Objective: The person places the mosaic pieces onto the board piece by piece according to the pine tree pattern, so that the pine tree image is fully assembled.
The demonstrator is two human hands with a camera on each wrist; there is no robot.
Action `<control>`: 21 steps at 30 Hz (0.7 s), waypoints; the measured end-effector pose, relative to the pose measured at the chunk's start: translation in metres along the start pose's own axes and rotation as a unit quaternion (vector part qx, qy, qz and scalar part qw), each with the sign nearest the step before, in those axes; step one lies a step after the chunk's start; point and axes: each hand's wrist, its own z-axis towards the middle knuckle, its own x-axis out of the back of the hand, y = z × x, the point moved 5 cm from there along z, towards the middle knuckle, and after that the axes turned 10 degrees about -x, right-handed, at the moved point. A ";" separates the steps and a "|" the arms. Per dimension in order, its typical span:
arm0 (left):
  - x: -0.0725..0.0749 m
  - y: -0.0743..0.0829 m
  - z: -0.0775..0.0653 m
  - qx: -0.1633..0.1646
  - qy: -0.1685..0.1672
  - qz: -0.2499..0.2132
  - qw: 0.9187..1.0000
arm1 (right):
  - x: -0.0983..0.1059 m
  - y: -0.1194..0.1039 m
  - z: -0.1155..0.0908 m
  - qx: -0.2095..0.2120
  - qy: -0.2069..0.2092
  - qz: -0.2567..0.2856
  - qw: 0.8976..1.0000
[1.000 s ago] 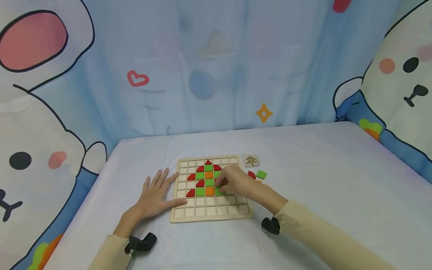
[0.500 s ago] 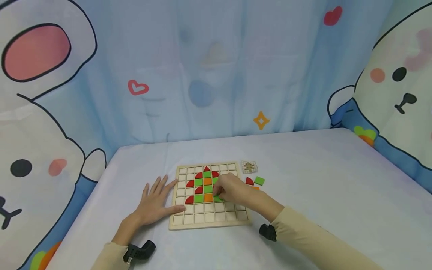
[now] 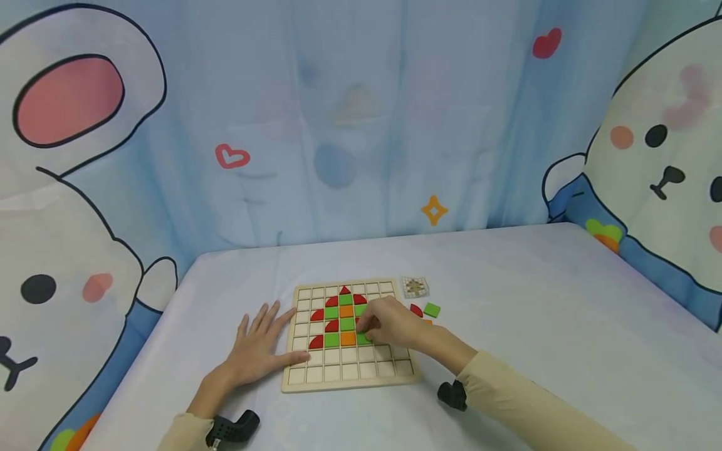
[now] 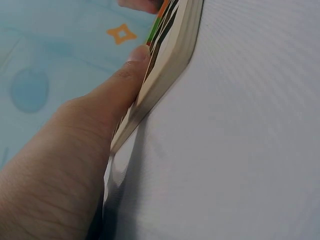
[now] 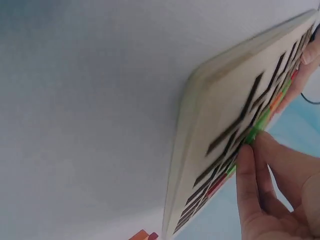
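A wooden grid board (image 3: 350,381) lies on the table with red, green and orange tiles set in its middle cells in a tree-like shape. My left hand (image 3: 254,351) lies spread at the board's left side, its thumb on the frame and grid, also seen in the left wrist view. My right hand (image 3: 392,326) reaches over the right part of the pattern, thumb and fingers pinched together at a red quarter-circle tile (image 3: 358,321), mostly covered by the fingers. A green tile (image 3: 362,339) shows under the thumb. In the right wrist view the fingertips touch the board surface beside a green tile (image 5: 257,127).
Right of the board lie a loose red quarter-circle tile (image 3: 416,310), a green tile (image 3: 432,310) and a partly hidden orange tile (image 3: 428,322). A small pattern card (image 3: 415,287) lies at the board's back right corner. A printed curtain (image 3: 350,125) hangs behind the table.
The head view has tilted up, so everything sits lower in it. My right fingers have shifted slightly, and more of the red tile beneath them shows. My left hand stays in place.
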 end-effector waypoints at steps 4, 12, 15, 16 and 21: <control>-0.002 0.001 0.000 0.001 -0.003 -0.002 1.000 | 0.014 0.012 -0.001 -0.015 -0.046 0.043 0.998; 0.001 0.004 -0.001 -0.006 0.009 -0.003 1.000 | 0.062 0.049 -0.006 -0.074 0.017 0.002 0.997; 0.001 0.004 -0.002 -0.001 0.005 -0.002 1.000 | 0.066 0.062 -0.011 -0.091 0.015 -0.031 0.995; 0.000 0.004 -0.002 -0.001 0.003 -0.004 1.000 | 0.067 0.066 -0.012 -0.095 0.014 -0.036 0.995; 0.000 0.004 -0.001 0.000 0.002 -0.003 1.000 | 0.066 0.084 -0.016 -0.112 0.017 -0.035 0.993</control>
